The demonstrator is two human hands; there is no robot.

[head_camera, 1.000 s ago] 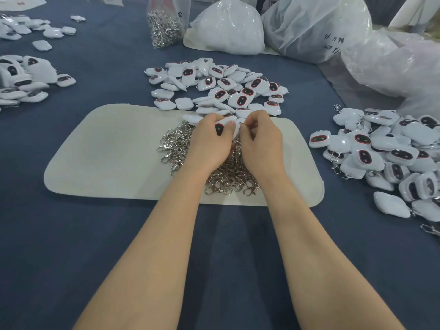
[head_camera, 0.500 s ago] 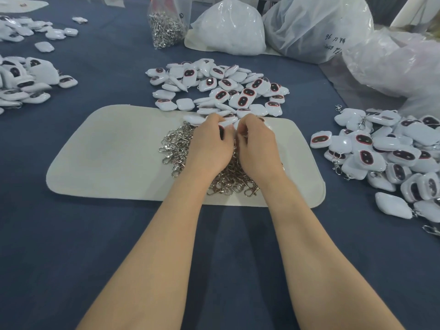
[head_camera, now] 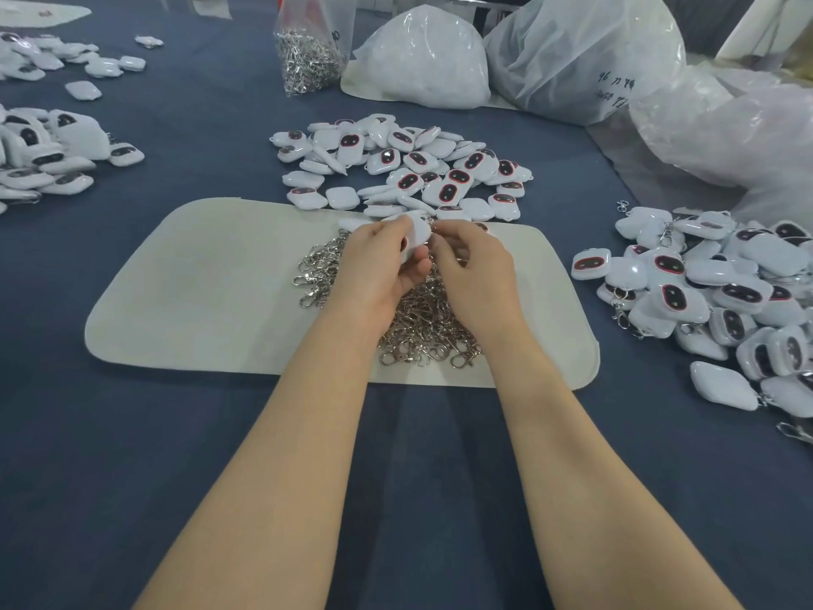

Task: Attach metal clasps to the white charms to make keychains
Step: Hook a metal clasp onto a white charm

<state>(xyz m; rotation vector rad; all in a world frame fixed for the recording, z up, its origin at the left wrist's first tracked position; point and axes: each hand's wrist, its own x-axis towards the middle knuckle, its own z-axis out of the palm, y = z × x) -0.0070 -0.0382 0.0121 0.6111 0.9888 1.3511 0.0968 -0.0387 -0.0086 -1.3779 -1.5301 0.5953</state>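
Both forearms reach in from the near edge, side by side, wrists meeting over the middle of the cream mat [head_camera: 198, 301]. The left hand [head_camera: 378, 266] is turned palm towards the right, its fingers and thumb curled round a white charm [head_camera: 415, 233], gripping it just above the heap of loose clasps [head_camera: 422, 319]. The right hand [head_camera: 475, 270] sits knuckles up, touching the left, with its fingertips bunched in a pinch at the charm's far corner. There's a glint of a metal clasp [head_camera: 430, 222] in that pinch, though it's too small to be sure how it sits against the charm.

The held charm shows its plain white back, with a sliver of its dark face against the left palm. Just beyond the mat's far edge lies the pile of charms [head_camera: 396, 169], many face up with a dark oval ringed in red. Off to the right is a heap of charms with clasps [head_camera: 704, 292] on them, and another charm heap [head_camera: 44, 156] is at the far left, all on the blue tablecloth [head_camera: 132, 477].

At the far side stands a clear bag of clasps [head_camera: 308, 50], a white plastic bag [head_camera: 422, 63] next to it, and a larger translucent bag [head_camera: 585, 55] carrying handwritten dark marks [head_camera: 616, 88]. They look like digits and characters, but I can't read them cleanly.
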